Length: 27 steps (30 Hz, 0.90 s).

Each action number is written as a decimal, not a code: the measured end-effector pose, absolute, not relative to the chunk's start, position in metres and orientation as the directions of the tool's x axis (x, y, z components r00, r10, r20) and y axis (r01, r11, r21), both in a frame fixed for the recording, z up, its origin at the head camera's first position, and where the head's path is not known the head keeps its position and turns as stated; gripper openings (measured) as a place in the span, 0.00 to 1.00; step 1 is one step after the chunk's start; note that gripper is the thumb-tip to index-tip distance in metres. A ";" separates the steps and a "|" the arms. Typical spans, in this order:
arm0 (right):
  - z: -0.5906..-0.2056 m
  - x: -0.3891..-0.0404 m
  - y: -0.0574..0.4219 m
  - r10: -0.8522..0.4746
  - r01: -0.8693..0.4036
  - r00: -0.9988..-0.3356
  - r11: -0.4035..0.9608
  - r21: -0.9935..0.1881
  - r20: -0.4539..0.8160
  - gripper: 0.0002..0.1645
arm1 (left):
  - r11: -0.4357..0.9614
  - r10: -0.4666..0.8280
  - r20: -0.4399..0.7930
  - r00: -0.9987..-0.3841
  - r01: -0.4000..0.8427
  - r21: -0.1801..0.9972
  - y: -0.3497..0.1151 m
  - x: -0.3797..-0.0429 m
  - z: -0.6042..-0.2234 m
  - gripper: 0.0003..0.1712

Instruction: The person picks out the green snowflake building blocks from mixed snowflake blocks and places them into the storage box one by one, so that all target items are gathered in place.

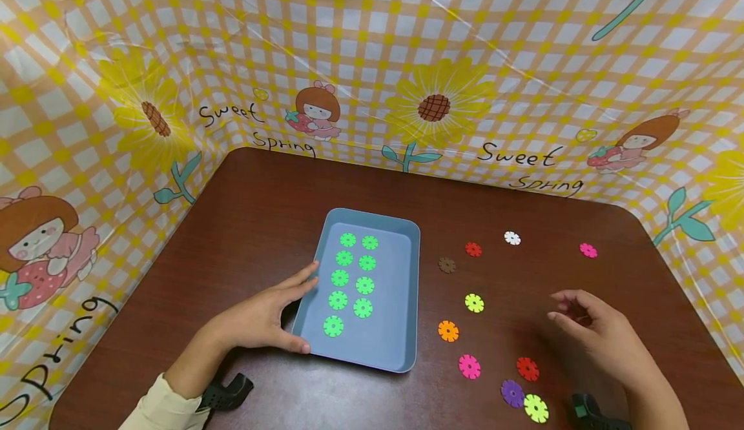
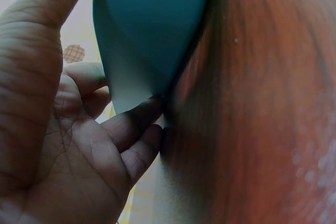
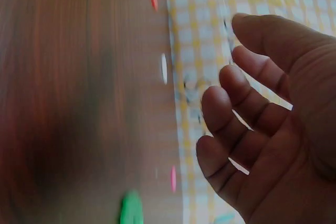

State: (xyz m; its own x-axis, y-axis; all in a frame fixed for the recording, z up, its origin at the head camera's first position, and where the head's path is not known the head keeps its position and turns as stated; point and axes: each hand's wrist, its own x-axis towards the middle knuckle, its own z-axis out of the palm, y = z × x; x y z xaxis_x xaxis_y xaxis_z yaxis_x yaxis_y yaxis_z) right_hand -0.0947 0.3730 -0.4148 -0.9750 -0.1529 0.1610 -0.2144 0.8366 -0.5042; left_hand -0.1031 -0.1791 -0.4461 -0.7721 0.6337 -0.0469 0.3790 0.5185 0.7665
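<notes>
Several green notched plastic discs (image 1: 364, 285) lie in two columns inside a shallow blue-grey tray (image 1: 407, 327). My left hand (image 1: 264, 317) is spread along the tray's left side, thumb by the near-left corner and fingertips on the left rim. In the left wrist view its fingers (image 2: 139, 121) touch the tray's outer wall (image 2: 152, 30). To the right, my right hand (image 1: 601, 330) hovers over the table, fingers loosely bent and holding nothing. Below that hand in the right wrist view stands out a blurred green piece (image 3: 131, 208).
Loose discs lie right of the tray on the dark wooden table (image 1: 256, 204): brown (image 1: 447, 265), white (image 1: 512, 237), orange (image 1: 448, 331), purple (image 1: 513, 393), and several red, pink and yellow ones. A checked cloth (image 1: 360, 42) hangs behind and beside the table.
</notes>
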 end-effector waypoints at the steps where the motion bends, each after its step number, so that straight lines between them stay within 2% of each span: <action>1: -0.416 -0.091 0.379 -0.128 -0.183 -0.982 0.843 -0.505 0.142 0.15 | 0.519 0.633 -0.048 -0.773 0.378 0.766 -0.179 -0.103 -0.446 0.64; 10: -0.420 -0.071 0.417 0.061 0.062 -0.998 0.879 -0.473 -0.018 0.25 | 0.525 0.633 -0.053 -0.772 0.379 0.762 -0.178 -0.102 -0.445 0.64; 17: -0.429 -0.072 0.432 0.076 0.095 -0.995 0.898 -0.429 -0.060 0.30 | 0.529 0.633 -0.057 -0.772 0.378 0.759 -0.179 -0.101 -0.446 0.64; 23: -0.432 -0.073 0.445 0.083 0.144 -0.981 0.915 -0.378 -0.174 0.38 | 0.531 0.629 -0.059 -0.775 0.373 0.761 -0.179 -0.102 -0.446 0.64; 27: -0.436 -0.072 0.450 0.059 0.143 -0.971 0.919 -0.366 -0.232 0.38 | 0.533 0.626 -0.060 -0.777 0.371 0.760 -0.178 -0.102 -0.445 0.64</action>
State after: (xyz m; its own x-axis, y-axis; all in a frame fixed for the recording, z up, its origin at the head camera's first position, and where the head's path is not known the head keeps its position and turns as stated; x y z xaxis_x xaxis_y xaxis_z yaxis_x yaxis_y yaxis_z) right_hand -0.0723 0.4498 -0.4362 -0.9710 0.0593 -0.2316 0.1434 0.9194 -0.3661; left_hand -0.1016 -0.1784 -0.4449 -0.7774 0.6262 -0.0596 0.3714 0.5333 0.7600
